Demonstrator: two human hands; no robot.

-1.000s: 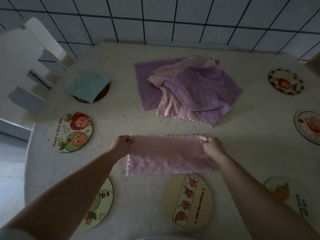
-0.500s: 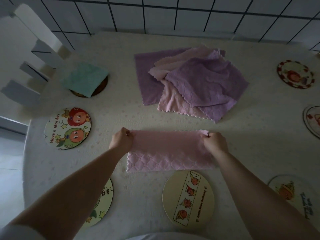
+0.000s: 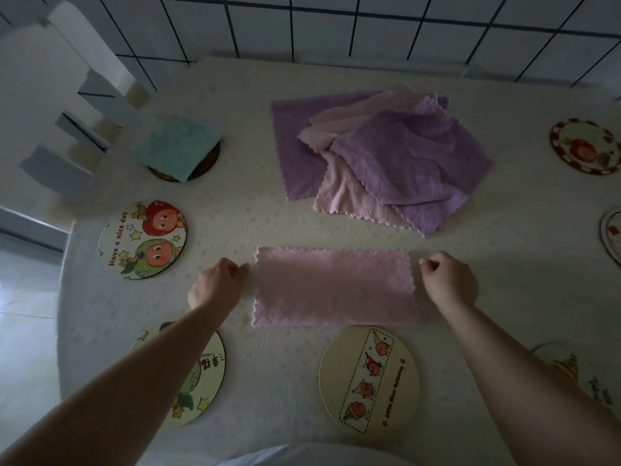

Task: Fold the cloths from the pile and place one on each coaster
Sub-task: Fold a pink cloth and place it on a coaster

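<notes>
A pink cloth (image 3: 332,287), folded once into a long rectangle, lies flat on the table in front of me. My left hand (image 3: 218,284) is just off its left edge with fingers curled and nothing in them. My right hand (image 3: 448,280) is just off its right edge, likewise curled and holding nothing. The pile of purple and pink cloths (image 3: 386,156) sits behind it. A folded green cloth (image 3: 176,149) rests on a brown coaster (image 3: 210,164) at the back left.
Bare round coasters ring the table (image 3: 242,85): a fruit-face one (image 3: 142,240) at left, one (image 3: 198,375) under my left forearm, a cream one (image 3: 369,378) near me, one (image 3: 586,146) at far right, others at the right edge. A white chair (image 3: 67,105) stands left.
Both hands let go of the pink cloth's top corners and drew slightly outward; the folded cloth now lies flat on the table.
</notes>
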